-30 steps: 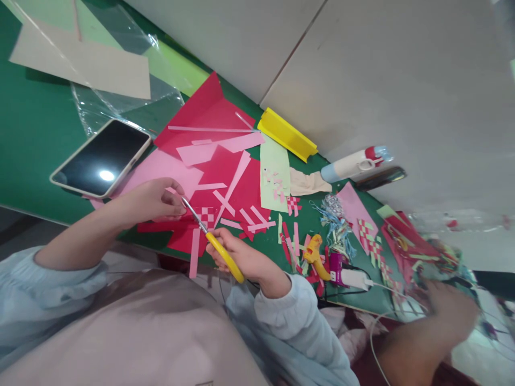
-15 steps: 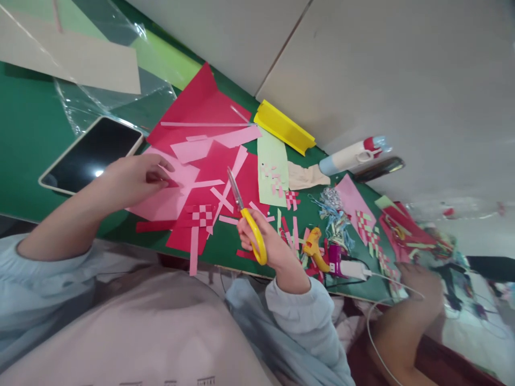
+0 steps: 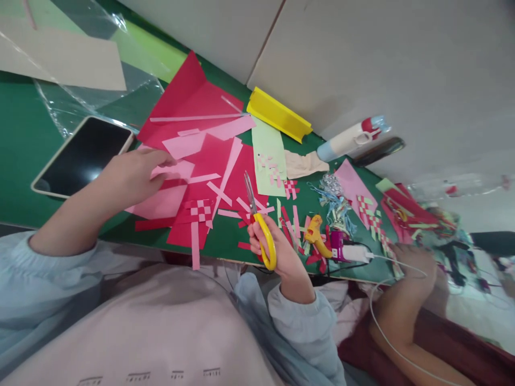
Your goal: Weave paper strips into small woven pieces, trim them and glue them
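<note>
My right hand [image 3: 277, 244] grips a pair of scissors [image 3: 263, 238] with yellow handles, its blades together and pointing up and away. Under the blades lie pink and red paper strips. My left hand [image 3: 140, 171] reaches over a pink paper sheet [image 3: 161, 201], thumb and fingers apart; whether the fingertips touch it I cannot tell. A red sheet [image 3: 209, 153] spreads beyond, with several pink strips on top. Near the table edge sits a woven pink-and-red checkered piece [image 3: 200, 210], with one pink strip [image 3: 195, 244] hanging toward me.
A phone [image 3: 86, 155] lies left of my left hand. Farther back are a yellow tray-like piece [image 3: 279, 115], a light green sheet [image 3: 267, 153] and a bottle [image 3: 341, 145]. To the right are a yellow glue gun [image 3: 316, 236], a white cable [image 3: 396, 262] and another person's hand [image 3: 414, 260].
My right hand and the scissors have shifted slightly right. My left hand has turned palm-down, its fingers still over the pink paper. The whole view has tilted a little.
</note>
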Motion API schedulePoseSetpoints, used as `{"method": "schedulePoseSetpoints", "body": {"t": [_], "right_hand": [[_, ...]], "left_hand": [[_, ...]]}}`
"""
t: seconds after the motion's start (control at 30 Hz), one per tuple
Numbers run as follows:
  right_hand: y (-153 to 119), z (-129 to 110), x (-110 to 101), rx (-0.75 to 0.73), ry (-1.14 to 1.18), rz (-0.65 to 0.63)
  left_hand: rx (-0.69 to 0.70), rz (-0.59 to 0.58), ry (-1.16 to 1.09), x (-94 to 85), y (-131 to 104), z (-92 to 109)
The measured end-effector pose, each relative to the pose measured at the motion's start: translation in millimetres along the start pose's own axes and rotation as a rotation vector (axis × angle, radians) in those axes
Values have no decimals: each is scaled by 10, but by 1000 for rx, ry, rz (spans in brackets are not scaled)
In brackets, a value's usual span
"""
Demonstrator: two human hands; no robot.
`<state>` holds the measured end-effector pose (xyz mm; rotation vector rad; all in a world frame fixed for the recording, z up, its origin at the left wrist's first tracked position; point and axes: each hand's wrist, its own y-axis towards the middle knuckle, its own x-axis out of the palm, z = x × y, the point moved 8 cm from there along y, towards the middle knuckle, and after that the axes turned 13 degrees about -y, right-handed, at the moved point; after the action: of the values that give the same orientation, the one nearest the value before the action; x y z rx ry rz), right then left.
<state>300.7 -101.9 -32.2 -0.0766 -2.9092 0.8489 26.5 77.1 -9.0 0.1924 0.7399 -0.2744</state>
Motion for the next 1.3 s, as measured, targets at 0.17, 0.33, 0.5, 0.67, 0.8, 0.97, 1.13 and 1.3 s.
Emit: {"method": "schedulePoseSetpoints", "body": {"t": [0.17,0.33,0.5,0.67,0.8,0.97,1.13,1.3], "right_hand": [[-50,99,9,-22,36,31],[-102,151,63,-21,74,42],[-142,194,122,-7,110,34],[-162,226,159,-7,93,7],[-174,222,152,-27,106,9],[-199,228,139,-15,114,15],[-217,229,118,-52,138,19],[-227,278,77,-48,149,37]], "left_hand": [[26,-11,81,-46,-149,16],[63,-119,55,170,-281,233],[244,-355,142,618,-401,582],[304,-406,215,807,-446,644],[282,-407,201,823,-442,636],[173,-385,113,796,-404,599],[74,-370,56,731,-369,509],[-17,-334,-54,623,-339,410]]}}
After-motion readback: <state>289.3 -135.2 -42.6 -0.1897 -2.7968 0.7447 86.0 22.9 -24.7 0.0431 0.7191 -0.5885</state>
